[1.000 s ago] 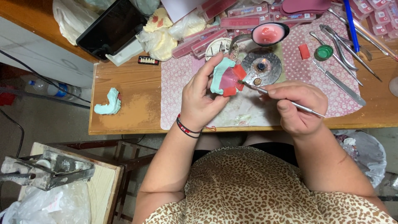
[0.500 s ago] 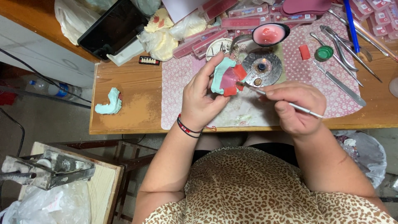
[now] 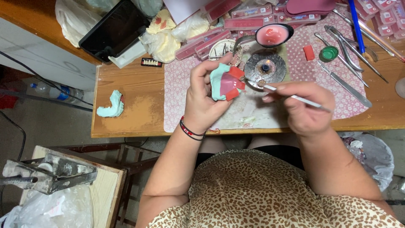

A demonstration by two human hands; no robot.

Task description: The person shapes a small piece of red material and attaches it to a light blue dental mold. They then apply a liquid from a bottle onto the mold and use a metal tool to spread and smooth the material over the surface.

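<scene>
Setting: a wooden workbench (image 3: 126,114) seen from above, with a pink flowered mat (image 3: 185,80) over its middle; I take the round metal burner (image 3: 265,67) on that mat as my landmark.

Far left of the burner, off the bench: a grey metal clamp-like frame (image 3: 50,173) on a low side table, above crumpled clear plastic.

Left of the burner, on bare wood: a loose pale-green dental cast (image 3: 111,105), horseshoe-shaped. Above it, a black tablet (image 3: 114,29), and a short strip of false teeth (image 3: 151,63) at the mat's edge.

Just left of the burner: my left hand (image 3: 202,101), wrist banded in red and black, raised over the mat. Its fingers are curled round a second pale-green dental cast with red wax (image 3: 225,82), thumb on the near side, fingertips over the top. The cast stands on edge, its long axis running roughly up and down in the view, its red wax face turned right toward the burner.

Just below the burner: a slim metal wax knife (image 3: 291,97), long axis near-horizontal, tip pointing left and reaching close to the wax, handle trailing right and slightly down. My right hand (image 3: 301,107) pinches it pen-fashion, fingers closed on the shaft.

Above the burner: a spoon-like ladle of pink wax (image 3: 272,35).

Right of the burner: a small red wax block (image 3: 309,52), a green lid (image 3: 328,53), several steel hand instruments (image 3: 346,80), a blue pen (image 3: 357,21).
</scene>
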